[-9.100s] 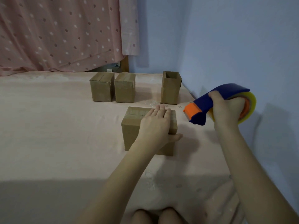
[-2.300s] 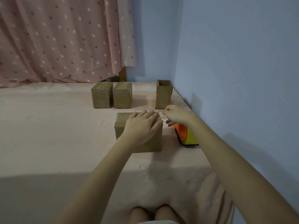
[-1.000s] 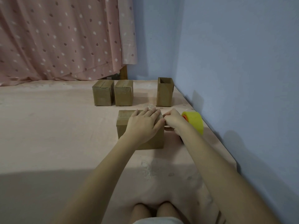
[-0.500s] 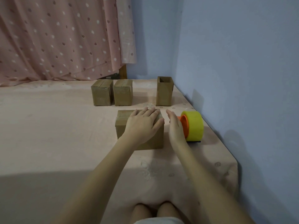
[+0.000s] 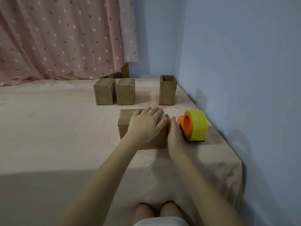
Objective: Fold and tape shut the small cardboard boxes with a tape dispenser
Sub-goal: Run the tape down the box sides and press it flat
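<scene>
Box (image 5: 143, 128) near bed's (image 5: 57, 128) right edge; left hand (image 5: 146, 124) flat on top, fingers spread. Right hand (image 5: 174, 134) open against its right side. Dispenser (image 5: 193, 126) just beside, unheld.

A bedroom in a home. A bed (image 5: 48, 136) covered with a pale pink sheet fills the lower and middle frame, pushed into a corner against plain blue-painted walls (image 5: 236, 54) on the right. A pink curtain (image 5: 57, 38) dotted with small white and brown shapes hangs across the upper left, with a piece of wooden frame (image 5: 125, 71) showing below its right edge.
</scene>
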Tool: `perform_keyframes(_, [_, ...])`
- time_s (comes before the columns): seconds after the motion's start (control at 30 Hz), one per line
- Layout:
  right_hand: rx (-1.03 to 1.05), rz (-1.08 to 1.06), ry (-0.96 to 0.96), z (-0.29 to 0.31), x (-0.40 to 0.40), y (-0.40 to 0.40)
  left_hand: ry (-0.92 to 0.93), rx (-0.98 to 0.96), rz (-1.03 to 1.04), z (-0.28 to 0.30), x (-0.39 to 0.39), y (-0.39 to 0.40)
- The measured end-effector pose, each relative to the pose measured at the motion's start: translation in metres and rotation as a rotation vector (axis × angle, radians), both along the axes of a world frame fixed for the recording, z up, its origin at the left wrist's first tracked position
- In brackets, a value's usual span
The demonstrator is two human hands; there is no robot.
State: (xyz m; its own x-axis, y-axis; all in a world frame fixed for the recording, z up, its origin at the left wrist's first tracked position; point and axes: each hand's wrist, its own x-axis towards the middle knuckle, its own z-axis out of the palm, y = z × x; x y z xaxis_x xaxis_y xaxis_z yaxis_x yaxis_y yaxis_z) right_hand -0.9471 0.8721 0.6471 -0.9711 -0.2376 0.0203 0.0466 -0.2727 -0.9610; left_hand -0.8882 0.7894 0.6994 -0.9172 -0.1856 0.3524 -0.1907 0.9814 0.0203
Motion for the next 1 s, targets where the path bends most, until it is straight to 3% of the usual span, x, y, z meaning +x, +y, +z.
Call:
perform_keyframes(0.13, [0.206, -0.150, 0.059, -0.006, 0.000, 0.002, -0.006, 0.005, 0.006, 0.001, 0.000, 0.000])
perform_keyframes(0.3, [0.190, -0.078, 0.060, -0.005, -0.005, 0.008, 0.003, 0.002, 0.011, 0.001, 0.001, 0.001])
perform_keyframes(0.43, [0.032, 0.065, 0.046, -0.001, 0.007, 0.011, 0.032, 0.069, 0.018, 0.004, 0.001, 0.004])
perform_keyframes(0.47, [0.023, 0.056, 0.060, -0.005, 0.007, 0.012, 0.036, 0.149, 0.016, 0.009, 0.003, 0.005])
perform_keyframes(0.53, [0.036, 0.042, 0.124, -0.009, 0.013, 0.019, 0.079, 0.529, -0.042, 0.022, 0.009, 0.003])
perform_keyframes(0.6, [0.110, -0.051, 0.334, -0.010, 0.023, 0.029, 0.182, 0.937, -0.142, 0.036, 0.021, -0.005])
perform_keyframes(0.63, [0.135, -0.149, 0.466, -0.012, 0.029, 0.033, 0.229, 1.026, -0.167, 0.044, 0.028, -0.011])
perform_keyframes(0.7, [0.185, -0.329, 0.720, -0.013, 0.039, 0.038, 0.296, 1.062, -0.161, 0.050, 0.039, -0.031])
perform_keyframes(0.83, [0.370, -0.437, 0.960, -0.020, 0.050, 0.030, 0.562, 1.246, 0.093, 0.036, 0.046, -0.072])
perform_keyframes(0.9, [0.450, -0.475, 0.997, -0.020, 0.060, 0.022, 0.574, 1.360, 0.232, 0.022, 0.043, -0.077])
perform_keyframes(1.0, [0.539, -0.490, 0.934, -0.019, 0.073, 0.009, 0.458, 1.504, 0.245, -0.001, 0.037, -0.070])
